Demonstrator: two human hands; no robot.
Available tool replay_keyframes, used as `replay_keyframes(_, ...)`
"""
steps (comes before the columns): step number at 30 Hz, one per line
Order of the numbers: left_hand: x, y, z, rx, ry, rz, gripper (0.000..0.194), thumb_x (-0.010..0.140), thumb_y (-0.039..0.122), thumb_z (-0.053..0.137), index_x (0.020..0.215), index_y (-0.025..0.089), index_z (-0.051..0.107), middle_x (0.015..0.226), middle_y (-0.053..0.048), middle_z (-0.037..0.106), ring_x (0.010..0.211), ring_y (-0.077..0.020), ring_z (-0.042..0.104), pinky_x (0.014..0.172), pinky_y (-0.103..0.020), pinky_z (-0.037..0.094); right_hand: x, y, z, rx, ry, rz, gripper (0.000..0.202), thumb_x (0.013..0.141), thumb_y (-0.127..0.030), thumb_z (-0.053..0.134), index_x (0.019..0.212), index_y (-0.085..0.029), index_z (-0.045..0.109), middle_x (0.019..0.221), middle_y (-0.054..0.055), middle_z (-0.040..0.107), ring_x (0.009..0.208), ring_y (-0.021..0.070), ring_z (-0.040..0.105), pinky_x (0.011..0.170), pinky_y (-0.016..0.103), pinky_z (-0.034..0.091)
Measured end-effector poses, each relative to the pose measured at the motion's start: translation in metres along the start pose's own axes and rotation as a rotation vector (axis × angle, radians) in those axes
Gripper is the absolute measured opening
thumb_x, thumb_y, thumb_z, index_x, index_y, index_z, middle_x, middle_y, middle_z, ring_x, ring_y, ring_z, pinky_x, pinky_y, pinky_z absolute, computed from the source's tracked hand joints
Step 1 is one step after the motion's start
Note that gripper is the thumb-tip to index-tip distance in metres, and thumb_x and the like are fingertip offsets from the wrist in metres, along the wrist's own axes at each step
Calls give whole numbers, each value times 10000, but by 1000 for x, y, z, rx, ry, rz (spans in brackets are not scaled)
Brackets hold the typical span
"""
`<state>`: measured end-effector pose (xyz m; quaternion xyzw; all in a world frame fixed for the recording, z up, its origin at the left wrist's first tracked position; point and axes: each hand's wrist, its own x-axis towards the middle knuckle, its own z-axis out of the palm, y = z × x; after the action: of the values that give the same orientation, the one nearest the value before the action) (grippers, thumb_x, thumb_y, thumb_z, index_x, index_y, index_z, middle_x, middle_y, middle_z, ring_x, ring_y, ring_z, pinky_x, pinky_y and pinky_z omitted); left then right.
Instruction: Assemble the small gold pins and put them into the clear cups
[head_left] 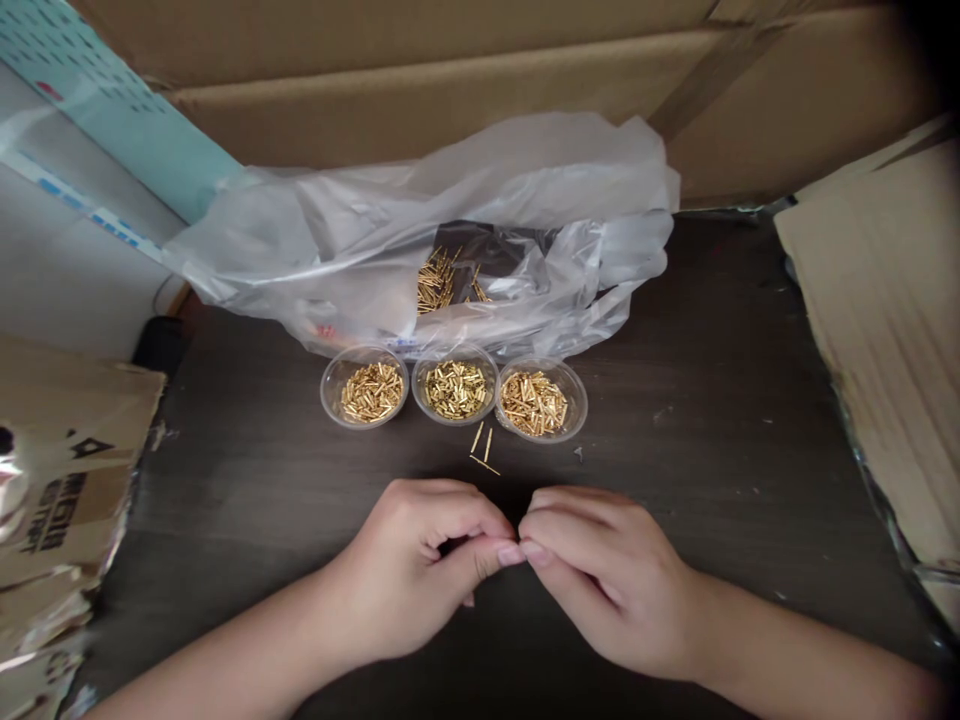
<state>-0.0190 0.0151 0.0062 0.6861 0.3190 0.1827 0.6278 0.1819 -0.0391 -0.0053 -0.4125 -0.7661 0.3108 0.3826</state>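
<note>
The left hand [420, 565] and right hand [626, 575] meet at their thumb tips above the dark bench [255, 430], fingers pinched, anything between them hidden. Just beyond lie three loose gold pins [489, 445], then three clear cups [328, 392] of small gold pieces [372, 392], side by side before a crumpled plastic bag [322, 250].

The small golden pieces [373, 392] look like shiny metal; the tubs [331, 388] smooth, clear plastic; the bag [360, 240] thin, crinkled, glossy plastic; the counter [247, 440] smooth, low-sheen; the cardboard [375, 110] matt.
</note>
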Motion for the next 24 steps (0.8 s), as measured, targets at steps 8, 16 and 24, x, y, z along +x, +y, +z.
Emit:
replay_keyframes(8, -1, 2, 1, -86, -7, 23, 131, 911, 220, 708, 849, 110, 741, 745, -14, 624, 509, -52, 613, 467, -113, 524, 0, 0, 0, 86, 31, 23, 227, 985, -114, 443, 769, -182, 466, 656, -34, 447, 585, 85, 415, 552, 226, 341)
replay_keyframes(16, 1, 2, 1, 2, 22, 95, 137, 925, 208, 698, 831, 117, 736, 721, -10, 629, 525, -52, 603, 499, -121, 503, 2, 0, -1, 121, 25, 26, 228, 985, -123, 436, 771, -188, 480, 641, -37, 448, 569, 90, 423, 530, 229, 347)
replay_keyframes(24, 0, 5, 6, 3, -9, 68, 304, 1042, 296, 492, 825, 134, 630, 664, 25, 532, 488, -52, 553, 514, -156, 475, 1, -4, 0, 36, 106, -16, 209, 972, -104, 429, 802, -181, 524, 640, -23, 463, 558, 108, 438, 532, 239, 381)
